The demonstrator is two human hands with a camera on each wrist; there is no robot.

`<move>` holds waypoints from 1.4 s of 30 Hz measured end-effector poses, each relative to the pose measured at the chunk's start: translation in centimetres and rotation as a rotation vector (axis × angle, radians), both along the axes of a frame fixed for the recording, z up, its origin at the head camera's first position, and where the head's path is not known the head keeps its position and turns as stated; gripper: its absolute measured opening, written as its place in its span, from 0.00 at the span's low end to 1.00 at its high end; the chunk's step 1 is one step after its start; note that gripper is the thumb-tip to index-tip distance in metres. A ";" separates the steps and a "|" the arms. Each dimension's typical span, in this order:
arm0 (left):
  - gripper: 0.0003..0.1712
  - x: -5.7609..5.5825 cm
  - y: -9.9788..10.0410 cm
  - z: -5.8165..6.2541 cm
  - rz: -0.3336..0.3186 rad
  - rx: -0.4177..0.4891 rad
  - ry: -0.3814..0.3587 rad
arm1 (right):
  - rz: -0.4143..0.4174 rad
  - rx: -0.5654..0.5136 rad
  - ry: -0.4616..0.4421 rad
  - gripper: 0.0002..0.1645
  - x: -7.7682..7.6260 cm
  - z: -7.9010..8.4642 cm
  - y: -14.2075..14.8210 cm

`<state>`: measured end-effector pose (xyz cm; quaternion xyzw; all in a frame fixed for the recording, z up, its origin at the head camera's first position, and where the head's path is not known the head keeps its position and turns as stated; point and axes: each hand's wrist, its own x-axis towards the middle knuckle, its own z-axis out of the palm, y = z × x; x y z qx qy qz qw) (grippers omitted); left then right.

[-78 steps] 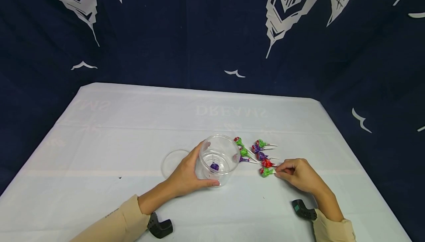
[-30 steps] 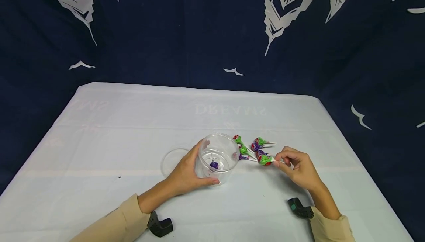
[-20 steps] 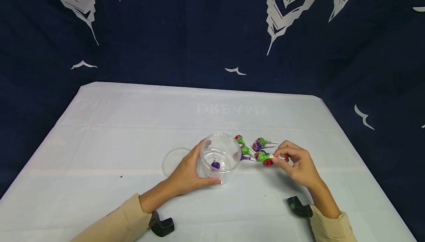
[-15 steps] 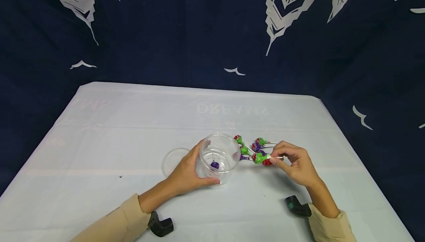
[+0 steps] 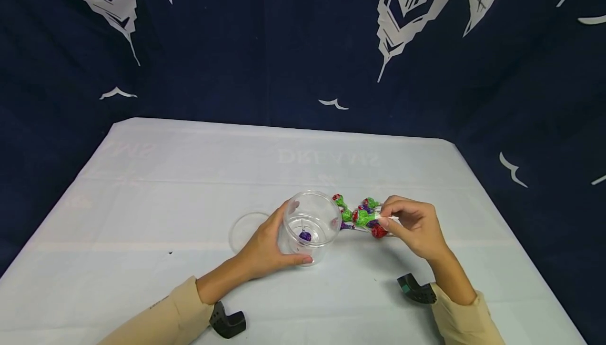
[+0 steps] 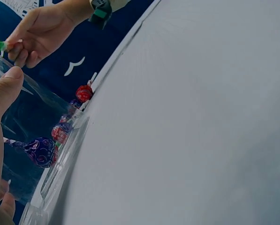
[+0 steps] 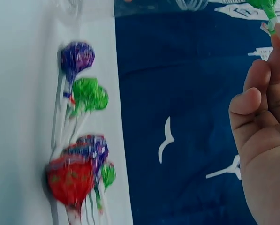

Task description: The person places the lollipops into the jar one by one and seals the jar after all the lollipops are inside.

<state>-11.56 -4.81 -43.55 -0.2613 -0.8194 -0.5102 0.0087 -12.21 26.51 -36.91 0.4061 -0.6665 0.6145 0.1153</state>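
Observation:
My left hand (image 5: pixel 267 245) curls round a clear plastic jar (image 5: pixel 322 253) and steadies it on the table. Inside the jar stands a purple-wrapped lollipop (image 6: pixel 40 152), head down. Raised above the table, my right hand (image 5: pixel 414 224) pinches the stick of a green-and-red lollipop (image 5: pixel 363 217), whose head is just right of the jar's rim. Below and behind it several lollipops lie on the cloth, among them a red one (image 7: pixel 70 180) and a purple one (image 7: pixel 78 57). The held lollipop partly covers some of them in the head view.
A clear ring-shaped lid (image 5: pixel 233 232) lies left of the jar, partly behind my left hand. White cloth (image 5: pixel 189 155) covers the table, and a dark blue patterned curtain (image 5: pixel 227 45) hangs behind its far edge.
My right hand has picked the green-and-red lollipop up from the near end of the group, lifted it and carried it left towards the jar. My left hand stays on the jar.

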 end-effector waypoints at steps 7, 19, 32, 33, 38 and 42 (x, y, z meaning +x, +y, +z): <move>0.66 0.0 0.0 0.1 -0.006 0.004 0.006 | -0.012 -0.014 -0.049 0.03 0.2 0.5 -0.9; 0.65 0.1 -0.1 0.0 -0.007 0.018 0.013 | -0.056 0.000 -0.126 0.05 -0.3 0.8 -3.0; 0.65 0.1 0.0 0.1 -0.005 -0.001 0.049 | -0.034 -0.069 -0.159 0.03 -0.8 0.3 -5.3; 0.65 0.1 0.1 0.1 -0.005 -0.002 0.052 | -0.032 -0.073 -0.165 0.03 -0.8 0.2 -5.4; 0.65 0.0 0.0 0.0 -0.011 0.003 0.059 | -0.012 -0.055 -0.169 0.02 -0.9 0.0 -5.7; 0.65 0.0 0.0 0.0 -0.020 0.015 0.053 | -0.007 -0.003 -0.148 0.11 -1.1 -0.2 -5.6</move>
